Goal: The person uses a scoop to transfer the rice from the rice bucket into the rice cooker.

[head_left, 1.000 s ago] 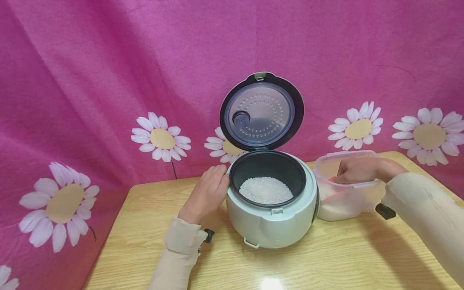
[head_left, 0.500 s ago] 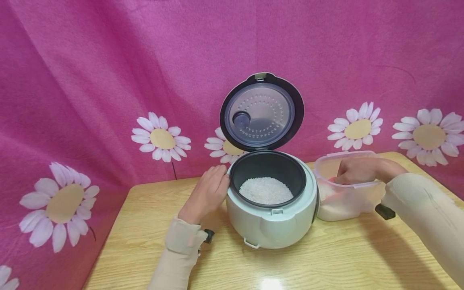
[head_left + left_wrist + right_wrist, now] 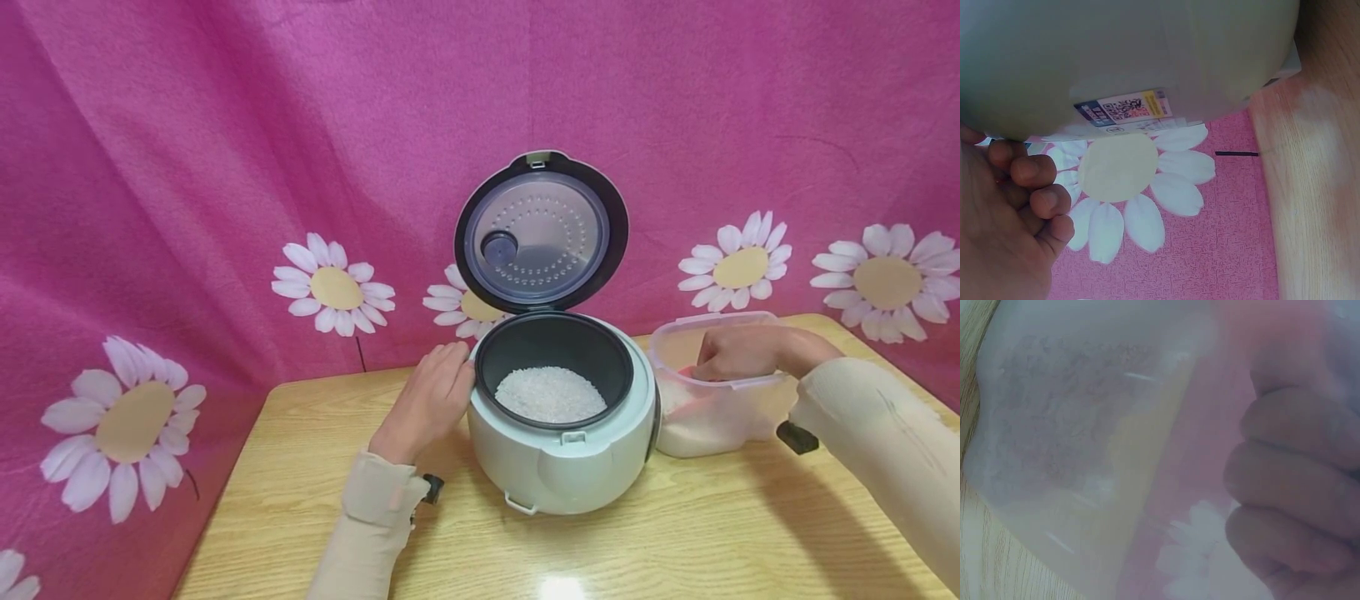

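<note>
A pale mint rice cooker stands on the table with its round lid raised. White rice lies in its dark inner pot. My left hand holds the cooker's upper left edge; in the left wrist view its fingers are curled beside the cooker wall. To the cooker's right is a clear pinkish plastic container with white rice at its bottom. Inside it, my right hand grips a red scoop, mostly hidden; the right wrist view shows curled fingers through the cloudy wall.
The wooden table extends left of and in front of the cooker. Behind it hangs a magenta cloth with white daisies, close to the raised lid. A small side lug sticks out low on the cooker's front.
</note>
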Available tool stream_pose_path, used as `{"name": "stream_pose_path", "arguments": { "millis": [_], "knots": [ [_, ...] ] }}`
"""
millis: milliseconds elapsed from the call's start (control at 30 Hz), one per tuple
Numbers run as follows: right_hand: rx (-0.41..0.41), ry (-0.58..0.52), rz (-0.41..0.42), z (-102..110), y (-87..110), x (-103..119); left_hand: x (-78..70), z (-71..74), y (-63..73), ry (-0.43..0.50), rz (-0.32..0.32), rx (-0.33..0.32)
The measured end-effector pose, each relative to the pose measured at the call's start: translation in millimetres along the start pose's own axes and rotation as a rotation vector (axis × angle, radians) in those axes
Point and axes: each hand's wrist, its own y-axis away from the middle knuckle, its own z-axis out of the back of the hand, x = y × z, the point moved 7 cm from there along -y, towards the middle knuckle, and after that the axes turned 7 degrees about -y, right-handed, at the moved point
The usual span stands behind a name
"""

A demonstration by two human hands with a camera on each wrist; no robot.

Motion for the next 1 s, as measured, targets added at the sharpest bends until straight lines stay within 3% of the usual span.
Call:
{"name": "stream_pose_path", "arguments": {
  "millis": [667, 1000],
  "knots": [
    [-0.022, 0.052, 0.000, 2.0, 2.8, 2.9, 0.7, -0.7, 0.1, 0.010, 0.014, 0.008],
    [-0.012, 0.022, 0.009, 0.2, 1.6, 2.5, 0.4, -0.3, 0.8, 0.008, 0.000, 0.000]
  ]
}}
